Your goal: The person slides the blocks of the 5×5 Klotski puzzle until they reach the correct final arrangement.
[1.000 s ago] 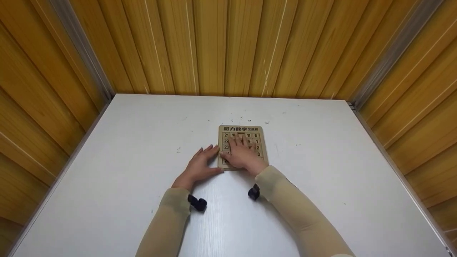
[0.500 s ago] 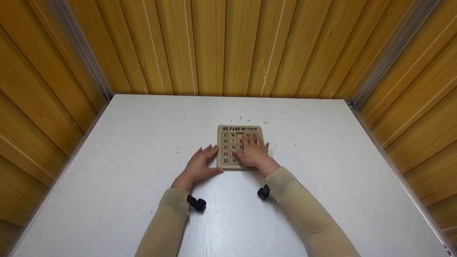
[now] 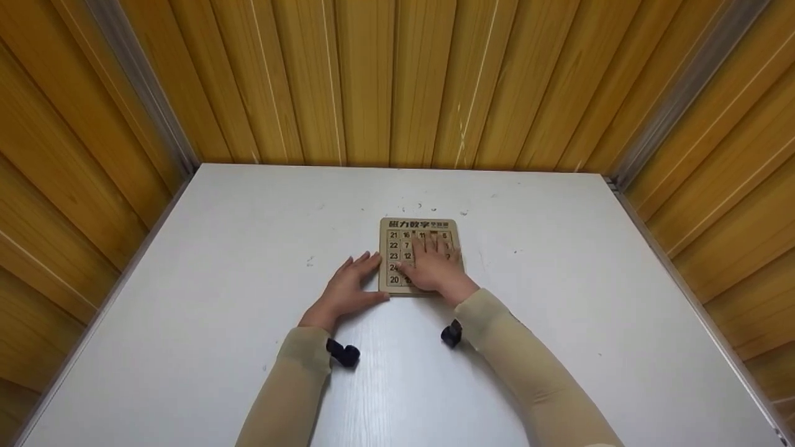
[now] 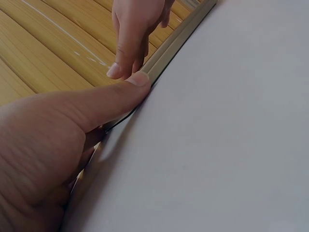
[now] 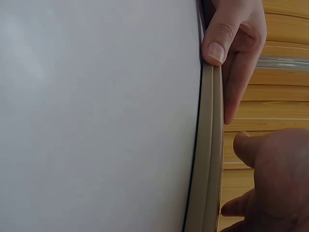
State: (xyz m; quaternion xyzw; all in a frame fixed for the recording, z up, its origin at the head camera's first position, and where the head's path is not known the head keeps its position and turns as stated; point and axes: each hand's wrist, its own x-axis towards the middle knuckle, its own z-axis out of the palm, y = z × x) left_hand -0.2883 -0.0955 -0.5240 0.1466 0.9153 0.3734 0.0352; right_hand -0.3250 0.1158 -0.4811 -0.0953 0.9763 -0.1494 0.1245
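Observation:
A wooden sliding number puzzle (image 3: 384, 273) lies flat on the white table, dark characters printed along its far edge. My left hand (image 3: 348, 292) holds its near left corner, the fingers along the left side and the thumb on the near edge. Over the middle and right of the tiles lies my right hand (image 3: 435, 270), fingers extended toward the top row. Tile 11 (image 3: 422, 235) sits third in that row, and a dark gap shows to its right. Several tiles are hidden under the right hand. In the right wrist view, the puzzle's side edge (image 5: 205, 145) runs beneath both hands.
The white table (image 3: 248, 217) extends around the puzzle on all sides. Yellow wood-look panels (image 3: 366, 81) rise behind it and at both sides. Small dark marks (image 3: 419, 206) dot the tabletop beyond the puzzle. A small black device (image 3: 345, 354) sits at the left wrist.
The right hand shifted right, then came back left. Tile 11 slid left into the top-row gap, so the gap now lies to its right. The left hand stayed put.

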